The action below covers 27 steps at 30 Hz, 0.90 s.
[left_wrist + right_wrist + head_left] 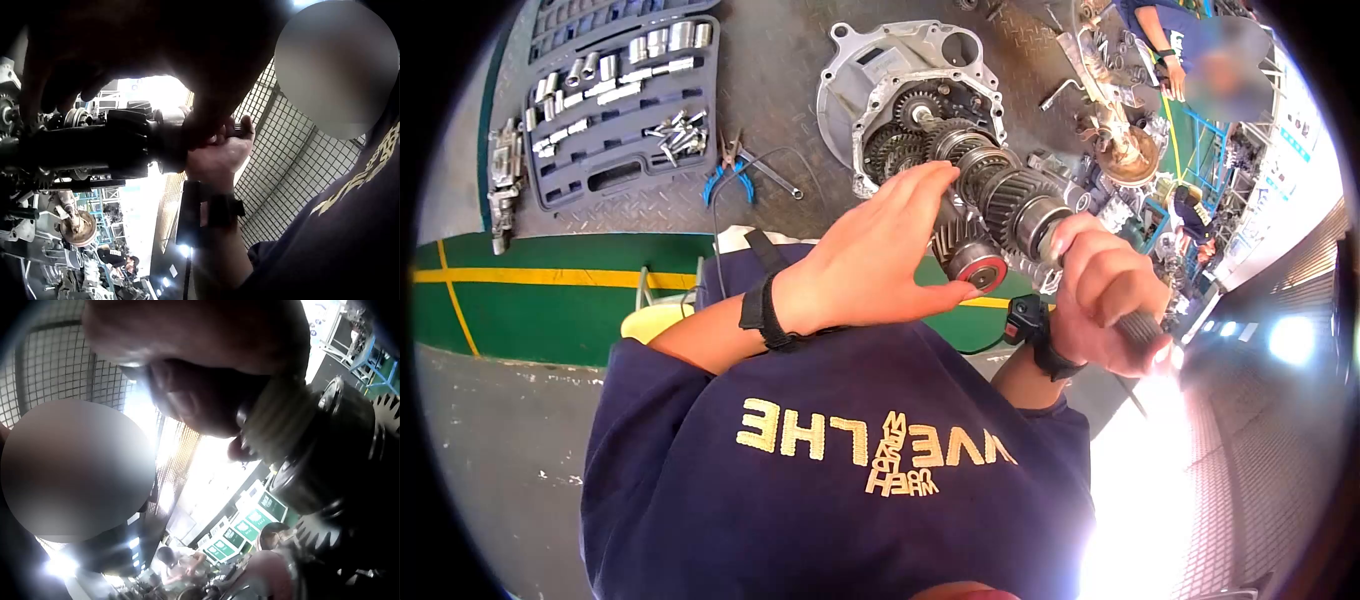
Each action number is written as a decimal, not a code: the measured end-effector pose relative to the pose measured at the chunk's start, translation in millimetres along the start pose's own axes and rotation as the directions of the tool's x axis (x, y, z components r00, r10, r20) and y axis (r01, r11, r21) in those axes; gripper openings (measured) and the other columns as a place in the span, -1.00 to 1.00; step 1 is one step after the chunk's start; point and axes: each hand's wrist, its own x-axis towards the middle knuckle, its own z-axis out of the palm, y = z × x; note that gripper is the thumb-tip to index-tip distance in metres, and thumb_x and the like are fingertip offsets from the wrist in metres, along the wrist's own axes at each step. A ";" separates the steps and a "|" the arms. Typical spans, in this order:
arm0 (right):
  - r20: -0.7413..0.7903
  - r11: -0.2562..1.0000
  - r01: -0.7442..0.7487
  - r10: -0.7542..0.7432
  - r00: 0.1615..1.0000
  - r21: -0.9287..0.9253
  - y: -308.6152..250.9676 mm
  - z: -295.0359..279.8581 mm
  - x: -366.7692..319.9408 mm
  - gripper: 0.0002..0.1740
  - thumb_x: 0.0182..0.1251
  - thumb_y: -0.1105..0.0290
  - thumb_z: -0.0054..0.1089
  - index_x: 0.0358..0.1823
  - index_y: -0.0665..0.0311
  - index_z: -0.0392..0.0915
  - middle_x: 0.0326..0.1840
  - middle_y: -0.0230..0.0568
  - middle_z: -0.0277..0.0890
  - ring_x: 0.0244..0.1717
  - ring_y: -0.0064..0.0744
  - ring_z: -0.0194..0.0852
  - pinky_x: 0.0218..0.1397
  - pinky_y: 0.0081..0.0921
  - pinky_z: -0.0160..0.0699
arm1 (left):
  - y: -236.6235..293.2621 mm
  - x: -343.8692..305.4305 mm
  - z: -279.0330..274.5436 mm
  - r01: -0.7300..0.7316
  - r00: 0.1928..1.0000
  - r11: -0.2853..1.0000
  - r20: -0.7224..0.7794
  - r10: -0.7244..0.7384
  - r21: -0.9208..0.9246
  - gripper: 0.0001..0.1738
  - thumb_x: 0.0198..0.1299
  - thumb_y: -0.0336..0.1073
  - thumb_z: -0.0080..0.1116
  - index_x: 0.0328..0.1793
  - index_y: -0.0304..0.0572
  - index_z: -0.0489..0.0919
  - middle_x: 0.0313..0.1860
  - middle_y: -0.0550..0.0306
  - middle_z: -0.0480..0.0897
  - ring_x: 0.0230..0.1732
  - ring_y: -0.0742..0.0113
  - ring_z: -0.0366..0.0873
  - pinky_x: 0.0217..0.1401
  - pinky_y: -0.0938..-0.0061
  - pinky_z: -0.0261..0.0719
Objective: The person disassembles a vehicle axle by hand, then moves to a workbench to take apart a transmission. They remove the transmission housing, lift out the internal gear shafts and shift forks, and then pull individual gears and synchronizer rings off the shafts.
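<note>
In the head view a long gear shaft (1012,200) leans out of an open grey gearbox housing (845,85). My right hand (1105,285) grips its outer end, and the splined tip (1141,332) sticks out below the fingers. Beside it lies a shorter gear shaft (956,232) with a red-ringed bearing (980,272) at its end. My left hand (875,245) spans this shorter shaft, thumb at the bearing and fingertips at the far gears. The left wrist view shows the shorter shaft's helical gear (128,134) under the dark left hand.
A socket set case (635,135) lies at the left of the metal bench (770,60). Pliers (730,175) and a wrench (775,178) are near the front edge. Further right stand metal parts (1125,150), and another person's arm (1160,45) reaches in.
</note>
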 end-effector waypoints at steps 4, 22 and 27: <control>0.212 1.000 0.009 -0.007 0.977 -0.011 1.8 -8.5 10.4 -0.27 0.44 -0.25 -0.10 -0.77 0.14 0.21 -0.81 -0.36 0.18 -0.79 -0.37 0.10 -0.37 -0.16 0.42 | 0.9 3.2 -2.2 0.048 0.997 0.998 0.063 -0.045 -0.051 0.10 0.09 0.00 0.47 0.57 -0.47 0.11 0.50 -0.38 0.27 0.54 -0.28 0.24 0.53 0.12 0.31; 0.305 0.986 0.031 0.022 0.952 -0.166 2.2 4.4 7.0 -0.31 0.47 -0.17 -0.07 -0.74 0.16 0.27 -0.78 -0.39 0.20 -0.76 -0.38 0.18 -0.32 -0.18 0.47 | -0.7 -1.0 0.3 -0.079 0.995 0.993 -0.072 0.073 -0.088 -0.31 -0.01 -0.12 0.52 0.14 -0.41 0.48 -0.07 -0.12 0.46 0.00 -0.16 0.41 0.13 0.12 0.42; 0.522 0.995 0.103 -0.090 0.848 0.003 17.3 -11.1 21.6 -0.34 0.42 -0.10 -0.03 -0.77 0.19 0.29 -0.77 -0.39 0.19 -0.78 -0.39 0.13 -0.42 -0.30 0.41 | -2.3 0.0 0.8 -0.032 0.999 0.987 -0.049 0.024 -0.160 -0.31 -0.02 -0.12 0.54 0.14 -0.41 0.51 -0.09 -0.11 0.47 -0.02 -0.14 0.42 0.11 0.14 0.43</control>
